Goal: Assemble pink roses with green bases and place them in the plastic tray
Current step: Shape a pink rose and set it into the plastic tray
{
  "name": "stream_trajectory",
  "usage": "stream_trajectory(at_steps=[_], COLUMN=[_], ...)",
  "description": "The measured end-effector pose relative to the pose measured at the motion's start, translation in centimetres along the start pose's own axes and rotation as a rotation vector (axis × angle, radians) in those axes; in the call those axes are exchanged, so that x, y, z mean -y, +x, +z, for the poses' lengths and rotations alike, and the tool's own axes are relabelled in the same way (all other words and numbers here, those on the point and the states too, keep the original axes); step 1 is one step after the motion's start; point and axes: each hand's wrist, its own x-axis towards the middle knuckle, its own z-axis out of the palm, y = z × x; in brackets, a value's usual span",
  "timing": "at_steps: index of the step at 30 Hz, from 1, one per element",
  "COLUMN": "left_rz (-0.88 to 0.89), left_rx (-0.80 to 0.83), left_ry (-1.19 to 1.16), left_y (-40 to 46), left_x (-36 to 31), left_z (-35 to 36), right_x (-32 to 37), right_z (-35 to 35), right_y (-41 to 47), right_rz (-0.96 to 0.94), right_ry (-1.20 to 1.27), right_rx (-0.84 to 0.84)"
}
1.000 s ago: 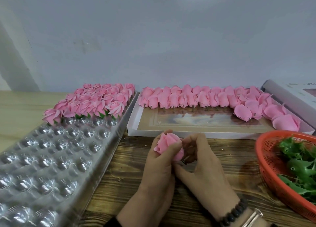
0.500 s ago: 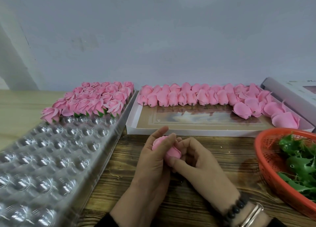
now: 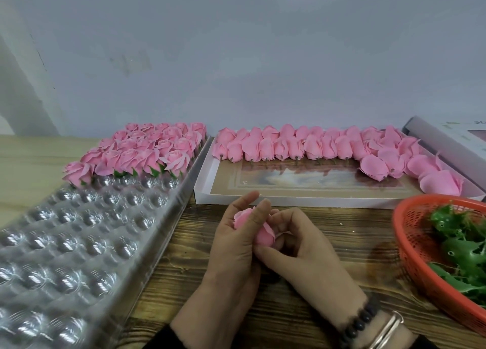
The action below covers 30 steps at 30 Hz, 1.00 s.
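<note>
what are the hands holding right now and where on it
One pink rose head. The left hand grips it round the petals; the right hand pinches its lower end.

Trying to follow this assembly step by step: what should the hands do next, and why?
Probably keep seating the base: both the left hand and right hand grip the pink rose, and no green shows under it. Once fitted, it belongs in the plastic tray, just in front of the filled rows.

plain grey wall (image 3: 263, 59), wooden tabletop (image 3: 328, 256)
</note>
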Motion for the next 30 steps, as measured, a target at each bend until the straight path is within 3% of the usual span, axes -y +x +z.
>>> stream_trajectory(at_steps=[8, 11, 13, 16, 22, 26, 30], left_rz=[-0.012, 0.072, 0.214, 0.433, 0.515, 0.523, 0.492], left_rx=[0.045, 0.023, 0.001, 0.017, 0.149, 0.231, 0.292], left_ry=[0.073, 0.103, 0.286, 0.661, 0.961, 1.028, 1.066], left_y=[0.1, 0.1, 0.1, -0.1, -0.3, -0.3, -0.4], left_x=[0.0, -0.2, -0.5, -0.8, -0.2, 0.0, 0.1], left_z=[-0.1, -0.1, -0.2, -0.2, -0.2, -0.3, -0.3], right_x=[0.3, 0.4, 0.4, 0.7, 1.5, 1.6, 1.3], right_z=[-0.6, -0.4, -0.5, -1.0, -2.0, -2.3, -2.4], right_y=[0.0, -0.1, -0.1, 0.0, -0.1, 0.0, 0.0], right_rz=[0.086, 0.011, -0.085, -0.186, -0.222, -0.204, -0.184], right_ry=[0.109, -0.013, -0.139, -0.109, -0.151, -0.188, -0.166], right_rx=[0.133, 0.049, -0.086, -0.197, 0.039, 0.140, 0.119])
